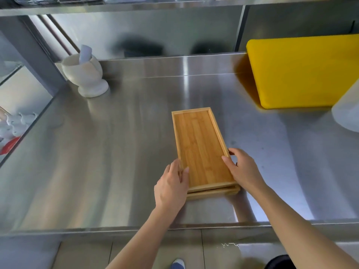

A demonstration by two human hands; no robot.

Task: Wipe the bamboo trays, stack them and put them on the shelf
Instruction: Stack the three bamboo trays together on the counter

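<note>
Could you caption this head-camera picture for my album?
Both hands grip stacked bamboo trays on a steel counter.

- A white stone mortar (85, 74) with a pale pestle (85, 53) standing in it is seen at the upper left of the brushed stainless-steel counter (97, 162).
- A thick yellow plastic cutting board (303, 72) is propped at the upper right, against the steel back wall (155, 33).
- A white rounded container (347, 111) is cut off by the right edge, just below the board.
- White ware and a red item (9, 145) are glimpsed at the left edge, beyond the counter.
- A blue-and-white shoe (177, 264) is seen on the tiled floor (87, 255) at the bottom centre.
</note>
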